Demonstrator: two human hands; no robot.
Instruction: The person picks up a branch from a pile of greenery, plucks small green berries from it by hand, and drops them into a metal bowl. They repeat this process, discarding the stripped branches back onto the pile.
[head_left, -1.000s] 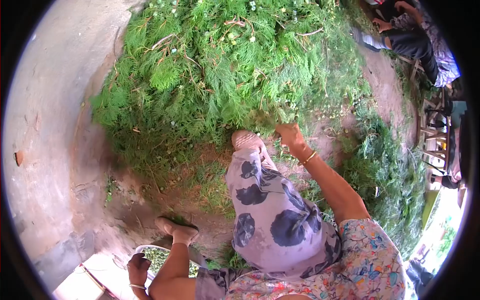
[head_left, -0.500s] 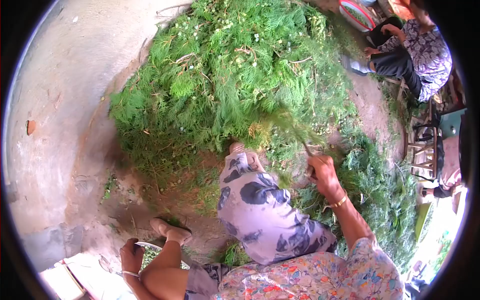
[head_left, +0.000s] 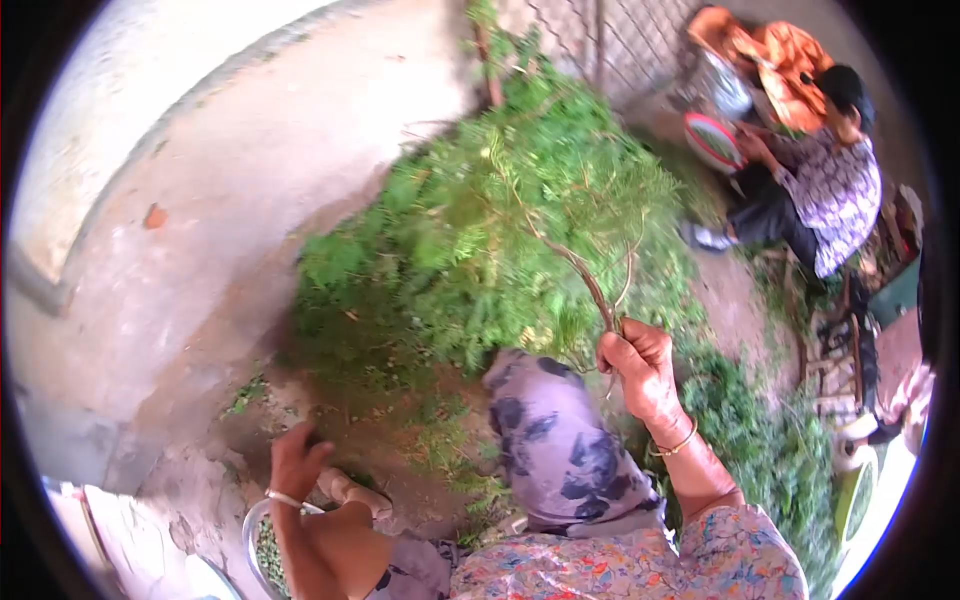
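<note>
My right hand [head_left: 640,368] is closed round the woody lower end of a leafy evergreen branch [head_left: 572,262]. The branch points up and away, its feathery green sprays held over a big pile of cut evergreen branches [head_left: 400,290]. At lower left, my left hand [head_left: 298,462] hangs beside my knee, fingers loosely bent and apart, with nothing visible in them. Just below that hand stands a metal-rimmed basin [head_left: 252,545] holding small green pieces, partly hidden by my forearm and leg.
A second heap of greenery [head_left: 760,450] lies at my right. Farther off, a seated person [head_left: 835,185] holds a red-rimmed white basin [head_left: 712,142] near an orange cloth [head_left: 790,65]. A wire fence [head_left: 560,40] stands behind the pile, and a concrete floor [head_left: 260,150] stretches left.
My right hand has risen slightly with the branch, which now shows more clearly. My left hand has moved up and right. The view has tilted up, and the seated person now holds the red-rimmed basin.
</note>
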